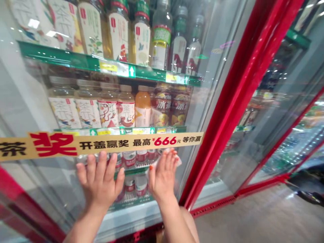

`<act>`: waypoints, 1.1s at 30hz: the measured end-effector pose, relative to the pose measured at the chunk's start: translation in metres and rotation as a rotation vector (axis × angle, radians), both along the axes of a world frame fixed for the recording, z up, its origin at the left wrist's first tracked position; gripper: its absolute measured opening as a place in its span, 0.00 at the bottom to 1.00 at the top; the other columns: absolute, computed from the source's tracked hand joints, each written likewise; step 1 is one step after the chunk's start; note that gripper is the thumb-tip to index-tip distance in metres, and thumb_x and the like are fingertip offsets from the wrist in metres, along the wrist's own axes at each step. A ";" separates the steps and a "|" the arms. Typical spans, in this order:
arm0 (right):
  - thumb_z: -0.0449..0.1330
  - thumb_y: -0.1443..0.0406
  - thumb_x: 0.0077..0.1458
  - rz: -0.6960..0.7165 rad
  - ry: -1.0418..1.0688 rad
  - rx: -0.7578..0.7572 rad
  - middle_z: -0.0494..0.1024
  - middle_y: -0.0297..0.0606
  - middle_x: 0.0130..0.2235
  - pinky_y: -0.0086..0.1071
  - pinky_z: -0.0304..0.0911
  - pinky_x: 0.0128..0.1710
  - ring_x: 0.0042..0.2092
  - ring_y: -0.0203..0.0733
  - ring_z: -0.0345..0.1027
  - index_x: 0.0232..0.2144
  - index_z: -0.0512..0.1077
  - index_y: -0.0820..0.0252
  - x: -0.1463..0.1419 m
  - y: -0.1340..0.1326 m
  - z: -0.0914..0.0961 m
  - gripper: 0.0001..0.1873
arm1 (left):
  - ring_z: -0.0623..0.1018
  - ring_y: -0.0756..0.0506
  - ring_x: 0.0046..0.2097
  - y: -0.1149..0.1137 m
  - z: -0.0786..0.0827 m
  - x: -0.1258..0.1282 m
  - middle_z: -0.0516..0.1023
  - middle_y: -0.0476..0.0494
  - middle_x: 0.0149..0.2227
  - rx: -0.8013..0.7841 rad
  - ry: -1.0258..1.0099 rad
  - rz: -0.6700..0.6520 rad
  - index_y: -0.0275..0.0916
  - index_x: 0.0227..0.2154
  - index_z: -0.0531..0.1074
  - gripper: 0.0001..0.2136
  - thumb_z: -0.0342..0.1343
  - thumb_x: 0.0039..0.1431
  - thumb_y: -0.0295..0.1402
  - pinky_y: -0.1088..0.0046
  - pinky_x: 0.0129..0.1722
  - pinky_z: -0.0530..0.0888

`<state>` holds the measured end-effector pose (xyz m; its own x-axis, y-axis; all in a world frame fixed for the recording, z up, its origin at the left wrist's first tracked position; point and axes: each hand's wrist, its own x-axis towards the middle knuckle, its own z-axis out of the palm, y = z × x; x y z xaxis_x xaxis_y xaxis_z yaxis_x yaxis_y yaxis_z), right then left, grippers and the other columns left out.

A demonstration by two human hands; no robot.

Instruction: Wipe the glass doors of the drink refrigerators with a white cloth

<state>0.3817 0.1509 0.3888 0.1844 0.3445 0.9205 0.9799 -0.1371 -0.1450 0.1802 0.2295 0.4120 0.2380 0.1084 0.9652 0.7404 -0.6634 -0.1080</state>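
Grip of the left hand was wide: palm flat and fingers spread against the glass door of a drinks cooler, just below a tan printed banner strip, holding nothing. Grip of the right hand was also spread on the glass, just below the right end of the same strip. A crumpled white tissue or wipe lay at its fingers; whether they held it could not be determined.

Findings behind the glass, left to right: above the strip, tea bottles with white labels stood on a shelf, followed by a bottle of orange drink and two iced-tea bottles. A green shelf edge ran higher above the strip, carrying more bottles. Water bottles with red-banded labels stood below the strip, between the two hands.

To the right of the strip ran a red door frame, then a second glass door. As to progress, the door showed no visible gap, and neither hand carried a bottle. The shelves remained stocked.
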 end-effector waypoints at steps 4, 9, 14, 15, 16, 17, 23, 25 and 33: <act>0.44 0.59 0.78 -0.127 0.301 0.152 0.29 0.57 0.84 0.71 0.49 0.78 0.84 0.67 0.28 0.82 0.24 0.60 0.050 -0.006 0.032 0.43 | 0.39 0.42 0.85 -0.001 0.002 0.007 0.42 0.46 0.84 0.027 -0.031 -0.002 0.44 0.81 0.48 0.46 0.64 0.66 0.31 0.54 0.85 0.37; 0.48 0.57 0.76 -0.010 0.048 0.055 0.37 0.53 0.84 0.68 0.44 0.80 0.85 0.60 0.22 0.83 0.28 0.64 -0.006 0.009 0.052 0.46 | 0.46 0.35 0.84 0.002 -0.006 0.002 0.48 0.48 0.83 -0.024 -0.103 -0.033 0.51 0.81 0.51 0.44 0.63 0.65 0.33 0.40 0.84 0.42; 0.50 0.58 0.75 0.014 -0.141 0.020 0.37 0.43 0.85 0.54 0.39 0.83 0.85 0.50 0.22 0.83 0.34 0.60 0.002 0.002 0.013 0.45 | 0.56 0.27 0.81 0.002 -0.005 -0.023 0.54 0.58 0.82 -0.131 -0.099 -0.140 0.63 0.78 0.55 0.44 0.61 0.61 0.37 0.33 0.82 0.53; 0.48 0.59 0.76 -0.045 -0.036 0.053 0.35 0.46 0.85 0.58 0.42 0.82 0.85 0.51 0.23 0.83 0.31 0.61 0.017 -0.002 0.012 0.44 | 0.56 0.27 0.81 0.002 -0.005 -0.026 0.54 0.59 0.82 -0.146 -0.119 -0.158 0.64 0.78 0.55 0.43 0.60 0.60 0.38 0.32 0.81 0.53; 0.46 0.60 0.77 -0.108 0.093 0.088 0.33 0.50 0.85 0.62 0.44 0.81 0.85 0.53 0.24 0.83 0.28 0.61 0.030 -0.005 0.016 0.44 | 0.54 0.26 0.82 0.002 -0.004 -0.028 0.53 0.60 0.82 -0.153 -0.136 -0.166 0.65 0.78 0.55 0.43 0.59 0.60 0.38 0.30 0.81 0.52; 0.44 0.60 0.78 -0.157 0.212 0.120 0.32 0.54 0.84 0.66 0.47 0.79 0.85 0.56 0.26 0.82 0.24 0.61 0.038 -0.005 0.022 0.44 | 0.51 0.25 0.82 0.002 -0.004 -0.028 0.51 0.60 0.82 -0.156 -0.146 -0.161 0.65 0.78 0.54 0.43 0.59 0.60 0.38 0.27 0.80 0.49; 0.48 0.53 0.75 0.023 -0.035 0.029 0.44 0.50 0.84 0.60 0.39 0.83 0.85 0.55 0.25 0.83 0.32 0.65 -0.018 0.011 0.041 0.47 | 0.45 0.26 0.84 0.008 -0.006 -0.022 0.43 0.68 0.83 -0.214 -0.166 -0.136 0.69 0.79 0.48 0.44 0.58 0.62 0.40 0.27 0.81 0.41; 0.50 0.53 0.74 0.081 -0.198 -0.011 0.48 0.44 0.84 0.53 0.36 0.84 0.85 0.50 0.24 0.83 0.38 0.62 -0.027 0.007 0.022 0.46 | 0.46 0.28 0.84 0.010 -0.010 -0.023 0.44 0.65 0.83 -0.177 -0.159 -0.138 0.66 0.79 0.49 0.44 0.58 0.62 0.40 0.32 0.82 0.42; 0.44 0.56 0.77 -0.085 0.271 0.150 0.30 0.55 0.84 0.81 0.42 0.76 0.85 0.68 0.26 0.82 0.24 0.60 0.017 0.010 0.051 0.45 | 0.46 0.30 0.84 0.010 -0.016 -0.021 0.44 0.57 0.84 -0.096 -0.110 0.008 0.61 0.80 0.47 0.49 0.62 0.60 0.34 0.29 0.82 0.45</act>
